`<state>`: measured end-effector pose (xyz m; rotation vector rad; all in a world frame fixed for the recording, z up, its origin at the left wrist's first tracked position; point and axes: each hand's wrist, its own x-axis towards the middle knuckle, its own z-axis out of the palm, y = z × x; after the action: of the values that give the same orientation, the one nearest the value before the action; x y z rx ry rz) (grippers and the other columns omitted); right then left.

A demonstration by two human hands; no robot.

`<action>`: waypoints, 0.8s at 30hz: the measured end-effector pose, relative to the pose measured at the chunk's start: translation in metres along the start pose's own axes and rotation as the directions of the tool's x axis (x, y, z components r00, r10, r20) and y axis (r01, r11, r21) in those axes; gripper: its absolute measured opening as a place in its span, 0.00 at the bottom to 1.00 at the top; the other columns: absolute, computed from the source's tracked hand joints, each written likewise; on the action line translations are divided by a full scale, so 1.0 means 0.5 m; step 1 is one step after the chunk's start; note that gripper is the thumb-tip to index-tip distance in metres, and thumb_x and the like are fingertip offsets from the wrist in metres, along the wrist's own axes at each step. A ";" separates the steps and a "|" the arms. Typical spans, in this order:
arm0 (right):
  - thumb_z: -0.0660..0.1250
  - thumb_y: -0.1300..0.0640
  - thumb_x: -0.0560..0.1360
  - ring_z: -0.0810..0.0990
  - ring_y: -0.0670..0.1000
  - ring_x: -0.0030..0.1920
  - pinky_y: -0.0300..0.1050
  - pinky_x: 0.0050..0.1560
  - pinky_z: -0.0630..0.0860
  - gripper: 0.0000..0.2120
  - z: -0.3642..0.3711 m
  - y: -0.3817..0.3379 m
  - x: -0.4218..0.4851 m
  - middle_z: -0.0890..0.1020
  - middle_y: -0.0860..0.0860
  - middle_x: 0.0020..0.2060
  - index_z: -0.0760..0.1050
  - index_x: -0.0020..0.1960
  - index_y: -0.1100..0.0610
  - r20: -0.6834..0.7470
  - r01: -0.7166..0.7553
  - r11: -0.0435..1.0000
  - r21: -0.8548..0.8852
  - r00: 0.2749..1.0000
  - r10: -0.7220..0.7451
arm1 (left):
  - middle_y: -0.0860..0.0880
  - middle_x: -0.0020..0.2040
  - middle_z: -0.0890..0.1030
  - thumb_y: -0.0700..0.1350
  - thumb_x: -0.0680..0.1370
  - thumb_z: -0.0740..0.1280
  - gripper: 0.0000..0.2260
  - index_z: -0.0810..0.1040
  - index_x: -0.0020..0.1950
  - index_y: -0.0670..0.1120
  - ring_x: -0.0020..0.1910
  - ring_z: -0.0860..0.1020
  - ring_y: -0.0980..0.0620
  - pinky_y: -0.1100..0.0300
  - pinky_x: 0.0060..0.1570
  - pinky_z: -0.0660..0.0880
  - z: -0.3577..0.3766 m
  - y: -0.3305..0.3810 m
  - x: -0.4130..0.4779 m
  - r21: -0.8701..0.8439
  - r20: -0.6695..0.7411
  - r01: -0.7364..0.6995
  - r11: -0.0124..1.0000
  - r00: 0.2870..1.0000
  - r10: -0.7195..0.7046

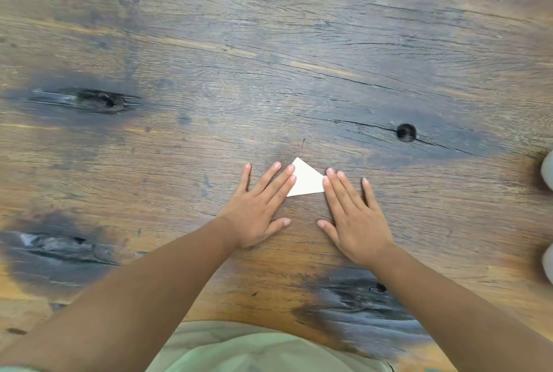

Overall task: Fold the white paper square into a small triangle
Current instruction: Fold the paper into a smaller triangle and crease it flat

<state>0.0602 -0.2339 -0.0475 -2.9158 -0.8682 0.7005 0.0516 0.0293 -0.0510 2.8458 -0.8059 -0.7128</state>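
White paper (306, 178), already a small triangle, lies flat between two open hands. The left hand (258, 210) rests palm-down at its 8 o'clock, fingers spread, fingertips (291, 174) on the triangle's left edge. The right hand (354, 219) rests flat at its 4 o'clock, fingertips touching the right corner. Neither grips anything.

The step looks like pressing the crease: best to pin one corner and run the other fingertips firmly along the fold, keeping the edges aligned. Thin and stiff, the paper should hold a sharp line.

Beyond, the table (269, 72) is rough, cracked wood with dark knots. Pale rounded objects (548, 174) sit at 3 o'clock, cut off by the frame.
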 end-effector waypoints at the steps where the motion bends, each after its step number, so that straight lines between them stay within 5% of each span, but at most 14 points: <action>1: 0.44 0.36 0.81 0.45 0.52 0.80 0.63 0.77 0.51 0.37 0.002 0.002 -0.002 0.46 0.53 0.81 0.42 0.80 0.58 0.000 0.005 1.000 0.004 1.000 -0.005 | 0.49 0.81 0.36 0.66 0.81 0.44 0.35 0.38 0.80 0.46 0.80 0.38 0.47 0.31 0.74 0.43 0.000 -0.001 -0.001 -0.002 -0.006 -0.001 1.000 1.000 0.001; 8: 0.43 0.35 0.81 0.43 0.52 0.80 0.64 0.77 0.47 0.37 0.013 0.004 0.003 0.44 0.54 0.81 0.40 0.80 0.58 0.015 -0.001 1.000 0.011 1.000 0.001 | 0.46 0.82 0.48 0.63 0.82 0.48 0.34 0.49 0.81 0.44 0.81 0.45 0.47 0.30 0.73 0.49 -0.020 0.041 0.026 -0.101 -0.111 0.071 0.992 0.991 -0.082; 24: 0.43 0.35 0.81 0.43 0.53 0.80 0.65 0.77 0.49 0.38 0.009 0.000 0.004 0.43 0.54 0.81 0.40 0.80 0.59 0.062 -0.016 1.000 -0.003 0.998 0.016 | 0.47 0.82 0.46 0.61 0.83 0.48 0.32 0.46 0.81 0.44 0.81 0.45 0.47 0.35 0.74 0.54 0.058 0.017 -0.099 -0.026 -0.029 0.109 0.994 0.994 -0.109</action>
<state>0.0598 -0.2335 -0.0525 -2.9209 -0.8526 0.7961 -0.0030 0.0483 -0.0547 2.8898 -0.6372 -0.6854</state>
